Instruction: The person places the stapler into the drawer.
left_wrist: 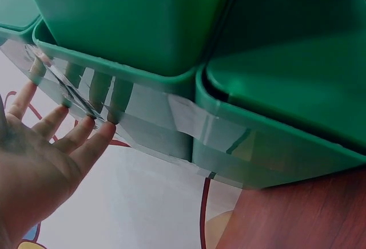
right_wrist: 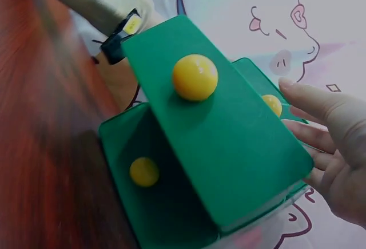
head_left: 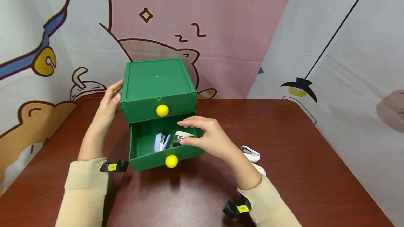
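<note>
A green drawer cabinet (head_left: 157, 80) with round yellow knobs stands on the table, its middle drawer (head_left: 148, 162) pulled out. Inside lie a light blue stapler (head_left: 159, 143) and a white and dark stapler (head_left: 184, 134). My right hand (head_left: 209, 136) is over the drawer's right side, thumb and fingers spread apart, the thumb overlapping the white and dark stapler in the head view. In the right wrist view, the right hand (right_wrist: 337, 140) shows behind the drawer front. My left hand (head_left: 108, 102) rests against the cabinet's left side, its fingers (left_wrist: 94, 146) extended onto the clear side panel.
To the right on the brown table (head_left: 284, 143), a white stapler (head_left: 250, 154) lies beside another white object (head_left: 260, 169), partly hidden by the right forearm. A printed curtain (head_left: 236, 38) hangs behind the table. Below the pulled-out drawer sits a lower drawer (right_wrist: 128, 140) with its own knob.
</note>
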Tool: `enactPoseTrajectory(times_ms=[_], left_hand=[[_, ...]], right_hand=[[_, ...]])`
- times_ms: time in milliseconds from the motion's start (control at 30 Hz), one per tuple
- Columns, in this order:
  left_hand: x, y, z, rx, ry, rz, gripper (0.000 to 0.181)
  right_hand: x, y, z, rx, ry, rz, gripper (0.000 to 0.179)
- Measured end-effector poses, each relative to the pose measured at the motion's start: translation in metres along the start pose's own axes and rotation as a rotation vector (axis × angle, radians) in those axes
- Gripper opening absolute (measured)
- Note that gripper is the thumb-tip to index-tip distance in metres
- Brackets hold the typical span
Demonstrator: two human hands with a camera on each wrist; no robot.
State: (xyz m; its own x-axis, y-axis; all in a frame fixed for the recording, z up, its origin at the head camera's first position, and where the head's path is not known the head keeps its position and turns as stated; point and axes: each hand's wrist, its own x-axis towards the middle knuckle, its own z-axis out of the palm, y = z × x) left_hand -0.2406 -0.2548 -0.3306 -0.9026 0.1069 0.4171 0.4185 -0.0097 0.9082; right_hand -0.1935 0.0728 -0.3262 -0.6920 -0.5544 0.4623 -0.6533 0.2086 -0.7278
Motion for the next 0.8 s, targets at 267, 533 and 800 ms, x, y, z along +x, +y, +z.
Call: enactPoseTrajectory(times_ms=[267, 533, 800], left_hand=[[0.000, -0.002, 0.000, -0.004, -0.001, 0.008, 0.050], [0.001, -0.003, -0.001, 0.001, -0.005, 0.018, 0.049], [0.002, -0.003, 0.000, 0.000, -0.002, 0.021, 0.049]], right_hand=[[-0.022, 0.006, -0.012, -0.060, 0.062, -0.097, 0.048], [-0.048, 0.019, -0.029, -0.118, 0.094, -0.105, 0.049], [-0.077, 0.037, -0.052, -0.212, 0.086, 0.022, 0.050]])
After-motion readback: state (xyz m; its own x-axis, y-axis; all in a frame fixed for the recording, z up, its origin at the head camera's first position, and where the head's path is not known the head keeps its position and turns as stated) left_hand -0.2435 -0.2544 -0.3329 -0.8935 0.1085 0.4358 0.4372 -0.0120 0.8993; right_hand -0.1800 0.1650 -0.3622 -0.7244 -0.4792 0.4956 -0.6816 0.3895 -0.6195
